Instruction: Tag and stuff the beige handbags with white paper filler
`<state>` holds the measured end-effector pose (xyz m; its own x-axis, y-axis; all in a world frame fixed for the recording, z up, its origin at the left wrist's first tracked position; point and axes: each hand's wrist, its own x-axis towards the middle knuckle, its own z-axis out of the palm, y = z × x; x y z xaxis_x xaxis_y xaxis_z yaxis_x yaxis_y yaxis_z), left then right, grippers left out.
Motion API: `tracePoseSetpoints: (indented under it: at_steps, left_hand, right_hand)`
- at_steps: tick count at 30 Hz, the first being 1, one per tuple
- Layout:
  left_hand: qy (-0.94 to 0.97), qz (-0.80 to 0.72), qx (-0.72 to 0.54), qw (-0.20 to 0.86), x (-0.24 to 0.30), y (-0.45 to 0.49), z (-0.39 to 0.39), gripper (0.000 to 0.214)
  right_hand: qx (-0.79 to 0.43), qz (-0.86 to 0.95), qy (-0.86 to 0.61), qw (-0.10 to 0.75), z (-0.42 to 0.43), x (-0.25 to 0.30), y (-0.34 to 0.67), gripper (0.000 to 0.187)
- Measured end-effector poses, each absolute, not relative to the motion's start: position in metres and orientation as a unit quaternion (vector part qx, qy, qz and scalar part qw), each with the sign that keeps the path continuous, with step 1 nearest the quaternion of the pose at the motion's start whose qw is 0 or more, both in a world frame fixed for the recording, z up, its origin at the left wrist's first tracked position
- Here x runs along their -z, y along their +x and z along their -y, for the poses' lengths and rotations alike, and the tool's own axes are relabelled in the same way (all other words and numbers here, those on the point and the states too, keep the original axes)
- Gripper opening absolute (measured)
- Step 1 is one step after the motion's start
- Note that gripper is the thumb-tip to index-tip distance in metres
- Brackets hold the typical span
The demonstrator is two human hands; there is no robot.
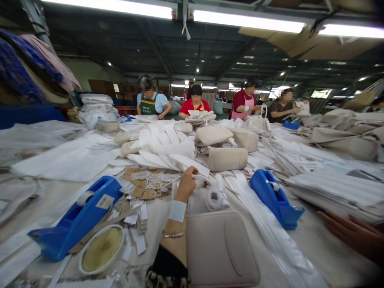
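Two bare hands show at the near edge of a long work table (318, 260). The left hand (186, 185) rises through the middle of the view with its wrist bent, its fingers curled and closed on the end of a white strap (198, 181), the grip partly hidden. A white paper band (177, 211) and a thin metal bangle (174, 235) circle the wrist, above a black patterned sleeve (165, 267). The right hand (351, 236), blurred at the right edge, lies spread and shows nothing held, with a stretch of table surface between it and a blue tape dispenser (276, 198). Right of the left forearm, a beige faux-leather pouch (222, 250) with an oval seam reaches almost to the bottom edge of the view, and a coil of white cord (216, 199) sits just beyond it. Left of the forearm stand a second blue tape dispenser (75, 218), its white sticker (105, 201) too blurred to read, and a round dish with a tan centre (102, 249). Brown card tags with white strings (144, 185) lie just past them. Farther on, white strips fan out among more beige pouches (227, 159). At the far side, co-workers work in a green apron (149, 106), its writing unreadable, a red shirt (195, 107) and a pink apron (243, 111).
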<state>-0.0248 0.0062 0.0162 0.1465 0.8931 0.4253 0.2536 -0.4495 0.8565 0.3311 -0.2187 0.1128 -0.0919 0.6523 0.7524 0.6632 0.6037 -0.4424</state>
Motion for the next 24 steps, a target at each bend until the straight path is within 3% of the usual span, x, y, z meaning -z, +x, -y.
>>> tracePoseSetpoints:
  at_steps: [6, 10, 15, 17, 21, 24]
  left_hand:
    - [0.605, -0.367, -0.642, 0.293, -0.025, -0.032, -0.006, 0.046]
    - [0.542, -0.337, -0.699, 0.322, -0.024, -0.035, -0.010, 0.036]
    - [0.502, -0.288, -0.718, 0.386, -0.033, -0.030, 0.000, 0.010]
    - [0.503, -0.274, -0.710, 0.409, -0.039, -0.031, 0.007, 0.009]
    - [0.523, -0.273, -0.681, 0.434, -0.046, -0.040, 0.016, 0.006]
    - [0.538, -0.304, -0.654, 0.436, -0.042, -0.043, 0.013, 0.026]
  right_hand:
    - [-0.061, 0.749, -0.468, 0.465, 0.231, -0.105, 0.261, 0.024]
    - [-0.112, 0.767, -0.480, 0.410, 0.225, -0.082, 0.191, 0.017]
    - [-0.139, 0.740, -0.529, 0.391, 0.136, -0.078, 0.135, 0.034]
    - [-0.149, 0.714, -0.555, 0.399, 0.088, -0.077, 0.121, 0.037]
    - [-0.197, 0.714, -0.552, 0.384, 0.041, -0.072, 0.098, 0.010]
    - [-0.214, 0.710, -0.546, 0.390, 0.059, -0.069, 0.089, 0.010]
